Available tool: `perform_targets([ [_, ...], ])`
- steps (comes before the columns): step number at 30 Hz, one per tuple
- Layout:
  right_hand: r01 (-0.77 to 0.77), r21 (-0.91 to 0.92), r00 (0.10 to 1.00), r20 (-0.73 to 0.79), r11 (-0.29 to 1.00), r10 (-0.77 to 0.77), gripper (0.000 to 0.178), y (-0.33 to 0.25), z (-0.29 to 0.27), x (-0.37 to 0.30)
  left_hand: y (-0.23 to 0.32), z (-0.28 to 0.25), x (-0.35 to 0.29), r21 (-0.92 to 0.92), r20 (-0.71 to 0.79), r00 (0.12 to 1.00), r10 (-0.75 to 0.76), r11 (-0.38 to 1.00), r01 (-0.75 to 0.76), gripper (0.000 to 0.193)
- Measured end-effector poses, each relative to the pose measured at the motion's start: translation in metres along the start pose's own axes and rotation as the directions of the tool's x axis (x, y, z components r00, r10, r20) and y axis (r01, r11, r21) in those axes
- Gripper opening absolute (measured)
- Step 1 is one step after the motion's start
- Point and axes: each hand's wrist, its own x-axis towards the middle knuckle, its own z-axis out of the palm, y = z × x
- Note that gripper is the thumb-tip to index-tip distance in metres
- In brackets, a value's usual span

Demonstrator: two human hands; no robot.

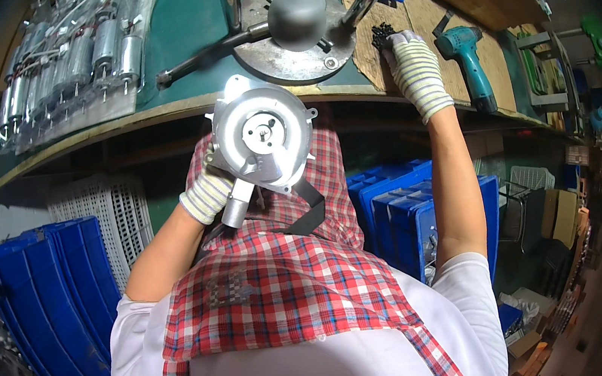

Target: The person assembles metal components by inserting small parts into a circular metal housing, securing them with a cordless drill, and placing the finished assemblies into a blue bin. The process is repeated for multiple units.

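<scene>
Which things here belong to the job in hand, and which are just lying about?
Likely part of the job:
round metal housing, in the left grip
small black parts, at the right grip
perhaps the teal power drill, lying close by

Apparently just lying about:
plastic-wrapped metal cylinders
blue crates
white basket

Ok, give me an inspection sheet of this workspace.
Surface: green-topped workbench bearing a round silver metal fixture; brown board at right.
Work things: round silver metal housing, held; small black pieces on the board.
Clutter: silver metal cylinders in clear plastic at left; teal power drill at right.
Hands: striped-gloved left hand grips the housing; striped-gloved right hand has its fingers at the black pieces.
Cables: nothing seen clearly; detail inside the plastic too small to tell.
Surroundings: blue plastic crates at left and right.
</scene>
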Motion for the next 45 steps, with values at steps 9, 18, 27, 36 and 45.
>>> perform_targets([
  [9, 0.111, 0.046, 0.994, 0.019, 0.993, -0.112, 0.022, -0.009, -0.007, 0.015, 0.005, 0.000, -0.006, 0.195, 0.032, 0.994, 0.102, 0.975, -0.107, 0.046],
  [18, -0.109, 0.277, 0.980, -0.132, 0.955, 0.150, 0.017, -0.014, -0.008, 0.006, 0.000, -0.003, -0.005, 0.408, 0.117, 0.964, 0.240, 0.873, -0.267, 0.047],
  [27, -0.086, 0.962, 0.985, 0.043, 0.259, 0.167, 0.014, -0.198, -0.091, -0.058, 0.053, 0.074, -0.009, 0.599, -0.002, 0.935, 0.356, 0.749, -0.284, 0.030],
  [36, 0.108, 0.721, 0.927, -0.322, 0.684, 0.193, 0.019, -0.217, -0.051, -0.066, 0.037, 0.073, -0.001, 0.806, 0.036, 0.905, 0.425, 0.523, -0.277, 0.038],
  [45, 0.072, 0.655, 0.873, -0.406, 0.752, 0.271, 0.018, -0.228, -0.047, -0.077, 0.042, 0.077, 0.000, 0.888, 0.139, 0.865, 0.482, 0.326, -0.324, 0.049],
])
